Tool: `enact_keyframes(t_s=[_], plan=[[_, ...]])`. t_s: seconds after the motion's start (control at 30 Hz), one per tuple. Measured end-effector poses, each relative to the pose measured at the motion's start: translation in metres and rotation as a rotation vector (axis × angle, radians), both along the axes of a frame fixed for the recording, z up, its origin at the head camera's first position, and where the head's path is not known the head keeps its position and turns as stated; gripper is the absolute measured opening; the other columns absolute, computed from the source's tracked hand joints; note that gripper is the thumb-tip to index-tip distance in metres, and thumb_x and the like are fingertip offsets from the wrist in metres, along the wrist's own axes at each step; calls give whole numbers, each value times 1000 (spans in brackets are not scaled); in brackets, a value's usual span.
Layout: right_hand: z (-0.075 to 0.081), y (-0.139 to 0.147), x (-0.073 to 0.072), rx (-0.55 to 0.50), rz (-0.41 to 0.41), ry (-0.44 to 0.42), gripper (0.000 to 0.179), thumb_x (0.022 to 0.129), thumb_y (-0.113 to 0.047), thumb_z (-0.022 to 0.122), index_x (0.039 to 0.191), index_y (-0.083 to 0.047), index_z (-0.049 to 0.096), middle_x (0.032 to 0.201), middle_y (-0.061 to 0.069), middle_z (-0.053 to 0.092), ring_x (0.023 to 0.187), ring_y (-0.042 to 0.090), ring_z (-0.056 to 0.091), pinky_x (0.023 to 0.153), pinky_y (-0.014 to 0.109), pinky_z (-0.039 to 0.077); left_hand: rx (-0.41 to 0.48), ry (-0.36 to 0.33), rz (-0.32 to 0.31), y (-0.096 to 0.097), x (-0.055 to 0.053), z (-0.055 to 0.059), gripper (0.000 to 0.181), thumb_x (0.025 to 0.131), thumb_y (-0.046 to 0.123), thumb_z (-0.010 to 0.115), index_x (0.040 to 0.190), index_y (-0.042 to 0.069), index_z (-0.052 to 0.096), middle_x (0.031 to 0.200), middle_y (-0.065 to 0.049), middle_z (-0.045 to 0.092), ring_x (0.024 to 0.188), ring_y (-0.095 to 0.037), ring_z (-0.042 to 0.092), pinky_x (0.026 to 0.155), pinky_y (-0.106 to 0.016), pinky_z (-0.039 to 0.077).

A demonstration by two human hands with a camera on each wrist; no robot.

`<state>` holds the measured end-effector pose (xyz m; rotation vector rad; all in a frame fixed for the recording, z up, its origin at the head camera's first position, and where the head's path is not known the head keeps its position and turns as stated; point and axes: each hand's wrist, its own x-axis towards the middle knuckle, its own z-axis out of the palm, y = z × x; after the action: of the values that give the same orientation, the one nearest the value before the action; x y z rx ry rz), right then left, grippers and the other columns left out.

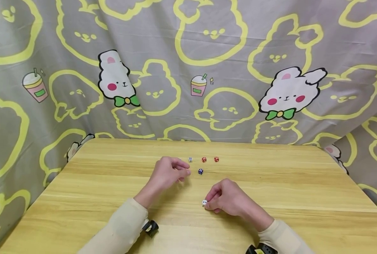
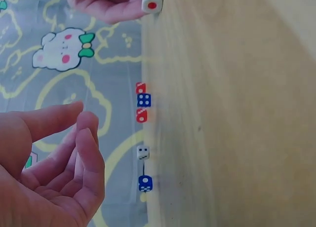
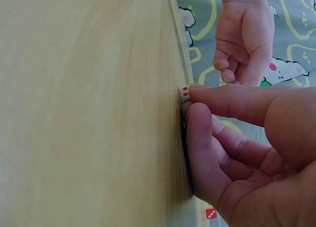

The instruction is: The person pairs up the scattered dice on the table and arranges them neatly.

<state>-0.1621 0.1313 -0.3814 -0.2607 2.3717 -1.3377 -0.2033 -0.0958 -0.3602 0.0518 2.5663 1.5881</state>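
My right hand pinches a white die with red pips between thumb and fingertips, low at the wooden table. My left hand is over the table farther left, its fingers loosely bent with nothing between them. Just beyond its fingertips lie a white die with dark pips and a blue die. Two red dice continue the back row to the right. In the left wrist view another blue die shows beside the white one; the left hand mostly hides it from the head view.
The wood-grain table reaches back to a grey curtain printed with yellow outlines and white rabbits, which also hangs along both sides. Black wrist straps with cameras sit at both forearms, close over the table.
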Motion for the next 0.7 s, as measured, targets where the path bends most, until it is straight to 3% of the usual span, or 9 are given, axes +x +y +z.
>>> enact_keyframes(t_s=[0.47,0.7], plan=[[2,2,0,18,-11,5,15,82,-9,91,83,-6,77,71,4,73,60,16,67,61,32,57,-20,6,64,-1,-25,10,12,89,18,86,99,13,83,91,-2,82,85,-28,77,65,-26,52],[1,1,1,12,-10,5,13,82,-9,91,84,-6,78,72,4,73,60,15,67,61,32,57,-35,-3,72,0,-36,8,15,88,20,88,100,13,83,92,-3,82,87,-30,77,68,-27,51]])
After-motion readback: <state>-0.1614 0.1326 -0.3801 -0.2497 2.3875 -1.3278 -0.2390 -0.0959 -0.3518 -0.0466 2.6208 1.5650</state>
